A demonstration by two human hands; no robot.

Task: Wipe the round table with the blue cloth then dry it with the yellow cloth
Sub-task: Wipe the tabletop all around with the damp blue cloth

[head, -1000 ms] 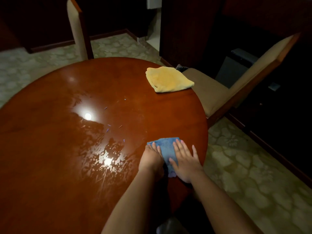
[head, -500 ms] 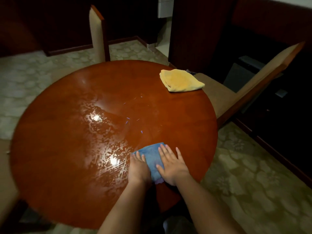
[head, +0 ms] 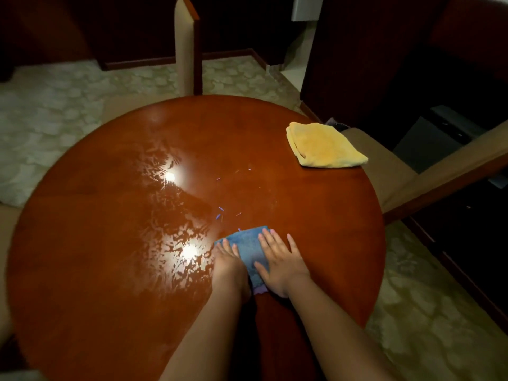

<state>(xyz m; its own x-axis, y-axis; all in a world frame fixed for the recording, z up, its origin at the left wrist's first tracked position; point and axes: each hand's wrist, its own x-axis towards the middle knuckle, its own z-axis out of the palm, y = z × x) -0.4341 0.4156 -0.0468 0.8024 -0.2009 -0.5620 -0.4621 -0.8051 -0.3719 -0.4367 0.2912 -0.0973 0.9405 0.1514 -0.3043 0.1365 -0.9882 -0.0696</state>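
The round wooden table (head: 96, 270) fills most of the view, glossy and streaked with wet patches around two light reflections. A blue cloth (head: 248, 244) lies flat on its near right part. My left hand (head: 229, 264) presses on the cloth's left side, and my right hand (head: 280, 259) presses flat on its right side with fingers straight. The folded yellow cloth (head: 323, 145) lies at the table's far right edge, well away from both hands. Small blue lint specks (head: 220, 214) dot the wood just beyond the blue cloth.
A padded wooden chair (head: 428, 171) stands close against the table's right side, beside the yellow cloth. Another chair back (head: 188, 48) rises at the far edge. Dark cabinets (head: 384, 64) line the back right. Patterned carpet (head: 49, 119) surrounds the table.
Both hands have slid the blue cloth leftward and inward from the table's near right edge. My head has lifted, so the whole table now shows.
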